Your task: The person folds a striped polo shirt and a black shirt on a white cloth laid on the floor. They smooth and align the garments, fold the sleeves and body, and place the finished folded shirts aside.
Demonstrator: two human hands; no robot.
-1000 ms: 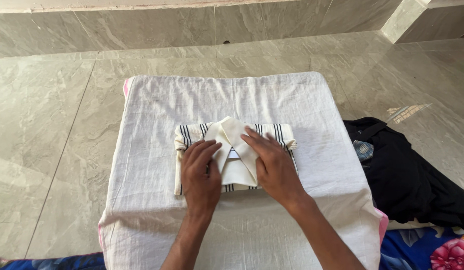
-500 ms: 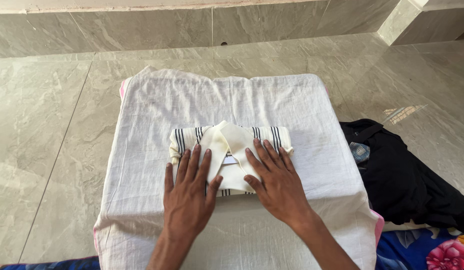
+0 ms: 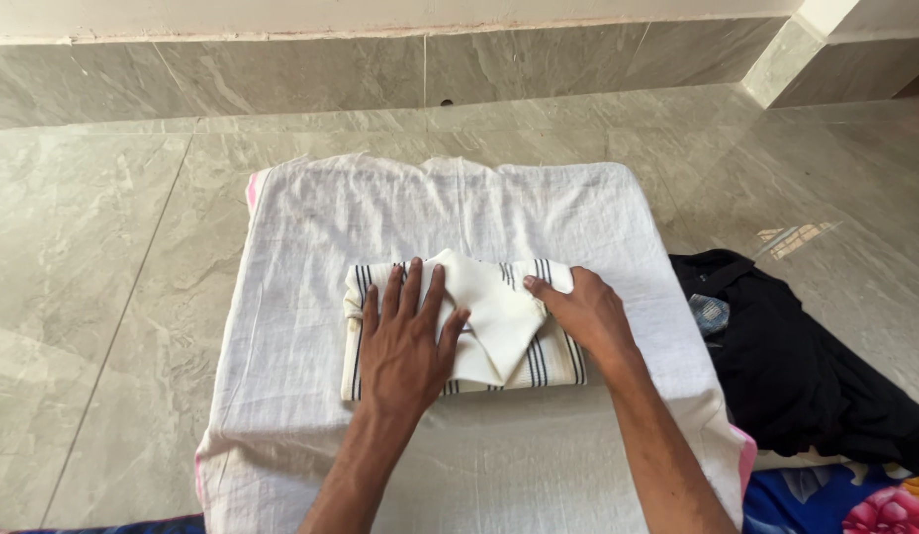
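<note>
1. Shirt [image 3: 499,326]: a cream shirt with dark stripes, folded into a neat rectangle with its plain collar on top, lies in the middle of a white cloth [image 3: 598,218].
2. Left hand [image 3: 405,341]: it lies flat and open on the left half of the shirt, fingers spread and pointing away from the person, pressing down and gripping nothing. Half a second ago it sat lower, at the near edge; it has since slid up the fold.
3. Right hand [image 3: 583,311]: it has moved off the front panel to the shirt's right edge, where the fingers curl at the upper right corner. Whether they pinch the fabric or only press it, I cannot tell.
4. That shift leaves the collar uncovered and suggests the smoothing is near its end, with the side edge now being tidied.
5. White cloth: it covers a raised pad, with a pink edge showing at the corners.
6. Black garment [image 3: 806,366]: it lies in a crumpled heap to the right, well apart from the shirt.
7. Floor [image 3: 93,257]: pale marble tiles surround the pad.
</note>
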